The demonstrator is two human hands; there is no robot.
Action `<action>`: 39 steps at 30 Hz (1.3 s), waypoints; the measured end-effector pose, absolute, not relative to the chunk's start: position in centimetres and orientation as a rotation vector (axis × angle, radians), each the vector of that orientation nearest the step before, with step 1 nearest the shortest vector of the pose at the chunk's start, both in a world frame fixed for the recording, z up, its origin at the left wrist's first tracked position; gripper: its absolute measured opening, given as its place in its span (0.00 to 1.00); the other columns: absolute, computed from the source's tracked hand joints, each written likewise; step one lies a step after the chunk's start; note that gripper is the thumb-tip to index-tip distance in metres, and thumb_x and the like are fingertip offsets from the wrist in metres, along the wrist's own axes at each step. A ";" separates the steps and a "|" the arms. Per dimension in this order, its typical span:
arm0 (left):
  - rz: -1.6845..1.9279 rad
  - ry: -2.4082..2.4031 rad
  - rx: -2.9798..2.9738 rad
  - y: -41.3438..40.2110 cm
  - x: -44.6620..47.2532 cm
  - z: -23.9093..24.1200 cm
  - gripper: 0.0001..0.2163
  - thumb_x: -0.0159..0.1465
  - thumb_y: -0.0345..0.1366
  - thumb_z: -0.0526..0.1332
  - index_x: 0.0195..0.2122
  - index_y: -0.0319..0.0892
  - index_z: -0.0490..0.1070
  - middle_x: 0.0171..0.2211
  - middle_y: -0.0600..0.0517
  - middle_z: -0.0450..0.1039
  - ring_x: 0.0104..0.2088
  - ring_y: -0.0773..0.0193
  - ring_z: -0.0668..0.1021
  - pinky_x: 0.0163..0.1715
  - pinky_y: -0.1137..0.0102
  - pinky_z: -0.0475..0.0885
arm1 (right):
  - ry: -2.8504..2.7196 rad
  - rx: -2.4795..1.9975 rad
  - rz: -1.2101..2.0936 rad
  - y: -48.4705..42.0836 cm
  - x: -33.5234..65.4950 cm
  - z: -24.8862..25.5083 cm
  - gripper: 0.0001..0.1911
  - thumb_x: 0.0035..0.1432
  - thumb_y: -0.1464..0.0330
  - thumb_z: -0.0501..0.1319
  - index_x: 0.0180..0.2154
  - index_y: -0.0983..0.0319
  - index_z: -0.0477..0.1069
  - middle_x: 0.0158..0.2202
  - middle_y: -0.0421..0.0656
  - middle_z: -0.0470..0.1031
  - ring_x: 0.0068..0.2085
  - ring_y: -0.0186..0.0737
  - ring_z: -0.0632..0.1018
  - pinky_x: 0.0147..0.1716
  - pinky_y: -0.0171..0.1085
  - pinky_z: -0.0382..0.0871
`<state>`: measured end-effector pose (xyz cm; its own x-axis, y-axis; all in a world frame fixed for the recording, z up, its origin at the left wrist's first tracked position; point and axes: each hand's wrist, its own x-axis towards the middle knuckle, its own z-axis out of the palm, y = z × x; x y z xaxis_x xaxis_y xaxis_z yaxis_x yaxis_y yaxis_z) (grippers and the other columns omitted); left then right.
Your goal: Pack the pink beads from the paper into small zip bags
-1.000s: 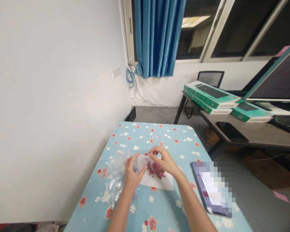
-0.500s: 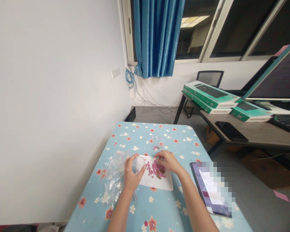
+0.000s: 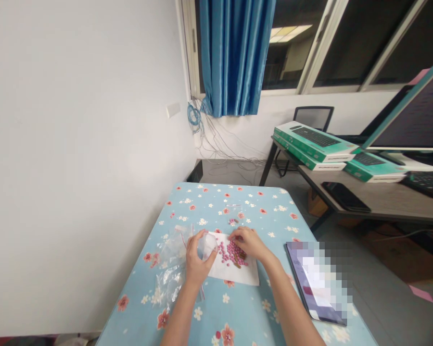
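No text, brand or number is legible. Beyond the right hand (image 3: 248, 241) and to its right, long green-and-white cardboard keyboard boxes (image 3: 317, 143) carry dark print too blurred to read; farther right, a large pale-framed monitor (image 3: 414, 115) shows only indistinct lines of writing.

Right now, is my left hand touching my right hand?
Apart: the head view shows white paper and pink pellets in the gap between left hand and right hand.

Sheet (image 3: 238, 275) near the middle of the surface (image 3: 245, 312), pellets (image 3: 232, 252) upon it; plastic bags (image 3: 170, 283) toward the left edge; device (image 3: 313, 281) along the right edge; zip bag (image 3: 234, 210) between sheet and far edge.
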<state>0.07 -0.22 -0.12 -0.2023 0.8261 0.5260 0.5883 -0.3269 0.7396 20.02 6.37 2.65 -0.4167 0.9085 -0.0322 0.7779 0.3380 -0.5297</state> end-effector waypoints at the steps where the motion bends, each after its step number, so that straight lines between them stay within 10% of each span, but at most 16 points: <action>1: 1.547 1.669 1.825 -0.2 0.1 -0.1 0.23 0.55 0.37 0.64 0.51 0.41 0.64 0.46 0.44 0.71 0.47 0.56 0.74 0.48 0.58 0.70 | -2.333 -1.511 0.692 6.4 20.0 2.6 0.15 0.54 0.76 0.54 0.36 0.57 0.77 0.37 0.44 0.74 0.42 0.44 0.72 0.44 0.41 0.57; 39: 1.536 1.659 1.856 -0.4 0.0 0.2 0.24 0.54 0.36 0.64 0.52 0.43 0.64 0.44 0.46 0.71 0.45 0.56 0.75 0.46 0.60 0.71 | -2.043 -1.054 0.804 4.2 17.4 8.0 0.10 0.63 0.62 0.54 0.39 0.59 0.70 0.34 0.41 0.72 0.38 0.39 0.72 0.41 0.38 0.63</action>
<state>0.03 -0.36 0.24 -0.1805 0.8242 0.5368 0.5985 -0.3410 0.7249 17.42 4.20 8.00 -0.4313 0.8536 0.2923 0.4254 0.4781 -0.7684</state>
